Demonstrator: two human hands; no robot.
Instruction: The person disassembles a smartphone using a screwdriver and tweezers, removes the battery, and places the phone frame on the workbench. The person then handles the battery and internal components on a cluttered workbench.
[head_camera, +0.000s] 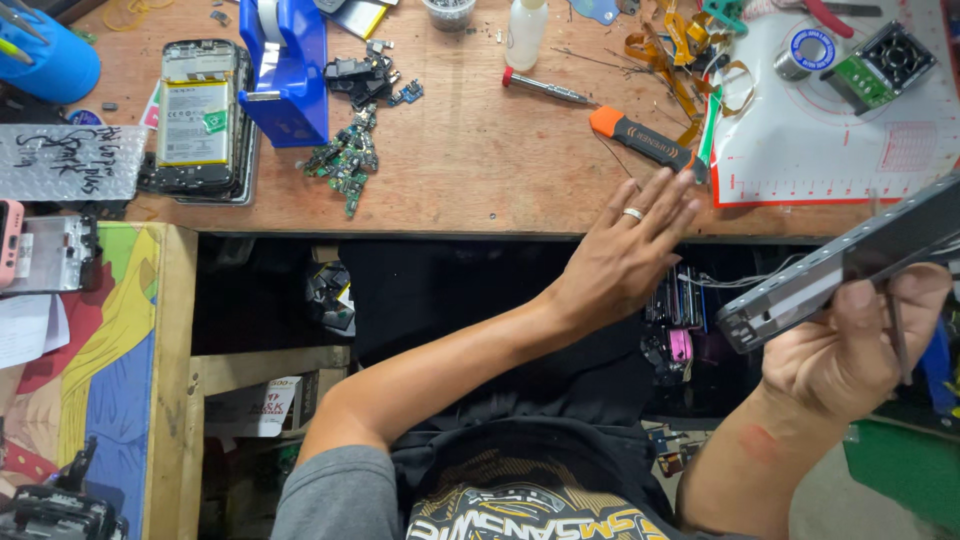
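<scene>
Two hands working: left hand (628, 248) open, fingers reaching twd orange-handled tool (640, 138) on counter (480, 170); right hand (850, 345) gripping dark phone frame (850, 265), frame's right.

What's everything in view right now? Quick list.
phone frame: 1, grey, in right hand
pry tool: 1, orange-black, by left fingertips
screwdriver: 1, red tip, bench centre
open phone: 1, black, bench left
tape dispenser: 1, blue, beside open phone
circuit parts: pile, green-black, below dispenser
mat: 1, white, bench right
bottle: 1, white, bench top
left hand: open, ring, at bench edge
right hand: gripping frame
</scene>
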